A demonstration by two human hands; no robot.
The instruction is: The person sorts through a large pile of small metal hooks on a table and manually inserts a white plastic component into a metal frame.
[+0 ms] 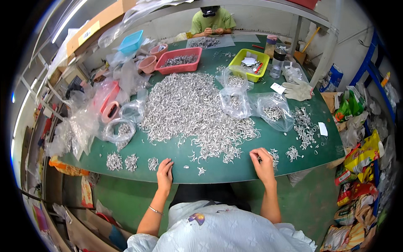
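Note:
Close to the table's front edge, my left hand (164,173) rests with its fingers pressed together, beside a small pile of curved metal pieces (153,164). Whatever its fingertips may hold is too small to make out. My right hand (263,164) is curled closed over the tabletop, touching or close to another little pile of metal pieces (274,156); its fingers hide their contents. Between the hands lie a single small metal piece (186,167) and a few loose curved pieces (201,171). Beyond them spreads a large heap of silvery curved metal pieces (184,105).
Two more small piles (114,161) lie at left. Plastic bags of parts (275,113) and scattered rings (305,128) are at right. Behind the heap stand a red basin (197,63), a yellow basket (239,59) and a dark-lidded jar (277,65). A person (214,23) works across the green table (126,145).

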